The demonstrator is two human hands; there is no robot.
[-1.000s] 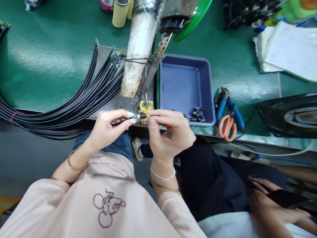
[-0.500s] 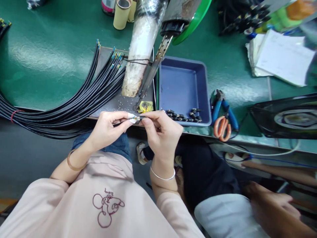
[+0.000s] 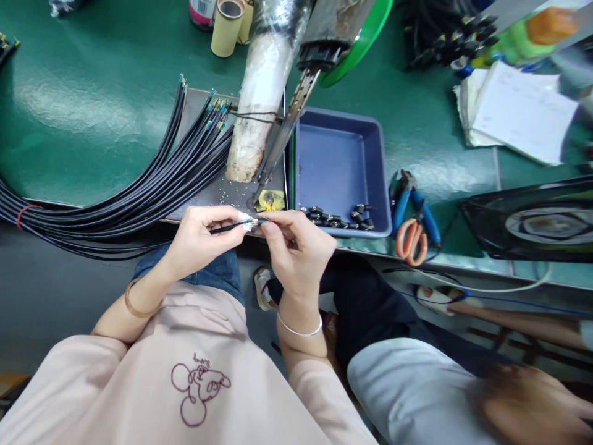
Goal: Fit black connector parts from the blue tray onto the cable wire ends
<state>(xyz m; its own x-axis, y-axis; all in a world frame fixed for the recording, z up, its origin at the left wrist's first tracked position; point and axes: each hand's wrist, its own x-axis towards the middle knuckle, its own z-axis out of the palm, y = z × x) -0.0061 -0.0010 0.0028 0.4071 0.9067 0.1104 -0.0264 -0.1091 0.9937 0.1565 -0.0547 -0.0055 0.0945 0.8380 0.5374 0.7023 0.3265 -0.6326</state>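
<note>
My left hand [image 3: 197, 238], white wrapping on its fingertips, pinches a black cable [image 3: 226, 228] near its stripped end. From the right, my right hand [image 3: 301, 250] grips a small black connector [image 3: 262, 220] between thumb and forefinger, mostly covered by the fingers. Cable end and connector meet between the two hands; whether they are joined I cannot tell. Just above, a soldering iron [image 3: 288, 127] points down towards a yellow pad [image 3: 270, 201]. To the left lies a bundle of black cables [image 3: 152, 188] with coloured wire ends, tied by a red band.
A blue tray [image 3: 380, 167] holds several black connectors [image 3: 331, 219]. Right of it lie blue-handled cutters [image 3: 402, 207] and orange-handled pliers [image 3: 411, 241]. A plastic-wrapped white tube [image 3: 259, 93] hangs over the bench. Papers [image 3: 521, 114] and a black fan-like unit [image 3: 537, 219] sit rightward. A co-worker [image 3: 407, 383] sits close at right.
My hands stay together at nearly the same place, with more of the black cable showing beside the left fingers. The view shifts slightly, and the co-worker's arm at lower right moves.
</note>
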